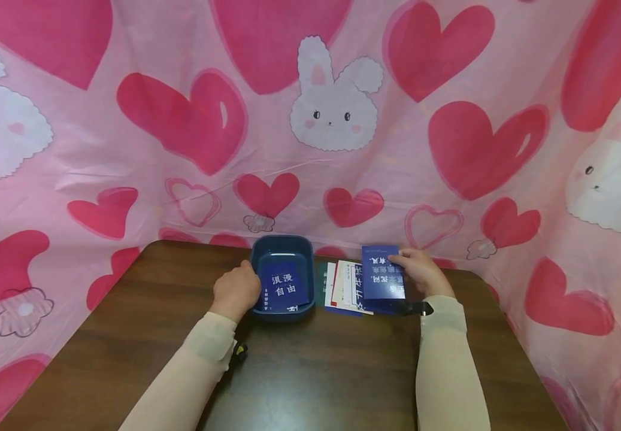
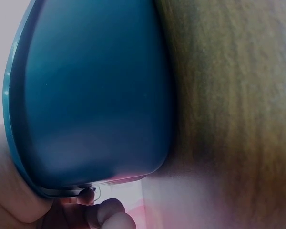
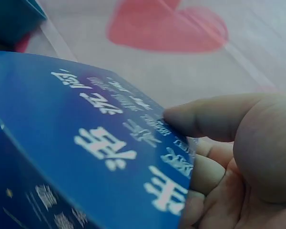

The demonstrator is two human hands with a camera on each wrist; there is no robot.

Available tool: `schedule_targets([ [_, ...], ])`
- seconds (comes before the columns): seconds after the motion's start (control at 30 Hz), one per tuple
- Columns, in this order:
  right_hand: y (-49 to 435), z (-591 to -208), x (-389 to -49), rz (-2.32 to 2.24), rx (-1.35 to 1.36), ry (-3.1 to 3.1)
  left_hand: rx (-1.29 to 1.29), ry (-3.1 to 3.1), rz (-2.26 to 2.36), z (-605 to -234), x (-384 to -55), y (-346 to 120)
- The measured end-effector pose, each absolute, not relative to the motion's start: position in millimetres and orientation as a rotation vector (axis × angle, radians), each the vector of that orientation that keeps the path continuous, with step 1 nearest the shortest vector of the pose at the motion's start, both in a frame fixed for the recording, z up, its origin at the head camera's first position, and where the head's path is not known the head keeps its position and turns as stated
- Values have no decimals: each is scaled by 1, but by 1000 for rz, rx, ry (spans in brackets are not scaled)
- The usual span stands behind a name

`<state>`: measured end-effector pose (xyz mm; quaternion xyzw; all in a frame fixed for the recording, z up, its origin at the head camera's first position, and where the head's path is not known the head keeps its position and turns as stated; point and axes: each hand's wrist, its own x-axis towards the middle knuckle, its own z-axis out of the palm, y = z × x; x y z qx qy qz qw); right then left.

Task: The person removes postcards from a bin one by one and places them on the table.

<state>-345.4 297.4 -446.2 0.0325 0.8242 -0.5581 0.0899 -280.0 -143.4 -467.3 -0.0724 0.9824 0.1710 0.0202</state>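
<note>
My left hand [image 1: 237, 290] grips the left rim of a dark teal plastic basin [image 1: 283, 244], thumb over the edge and fingers curled against the outer wall. The left wrist view shows the basin's outer side [image 2: 95, 95] close up, standing on the table. Inside the basin lie blue cards [image 1: 283, 287] with white Chinese characters. To the right, my right hand [image 1: 423, 272] pinches a blue card [image 1: 380, 284] between thumb and fingers by its right edge. In the right wrist view this card [image 3: 100, 124] is raised and tilted above another dark blue card [image 3: 19, 186].
Several overlapping cards [image 1: 339, 287] in white, red, green and blue lie right of the basin, partly under the held card. The brown wooden table [image 1: 310, 371] reaches back to a pink cloth [image 1: 342, 179] with hearts and rabbits.
</note>
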Motion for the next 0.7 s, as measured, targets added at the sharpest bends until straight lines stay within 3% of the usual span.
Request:
schedule_targets([
  [0.7, 324, -480, -340, -1358, 175, 2517, -214, 3045, 529, -464, -278, -143],
])
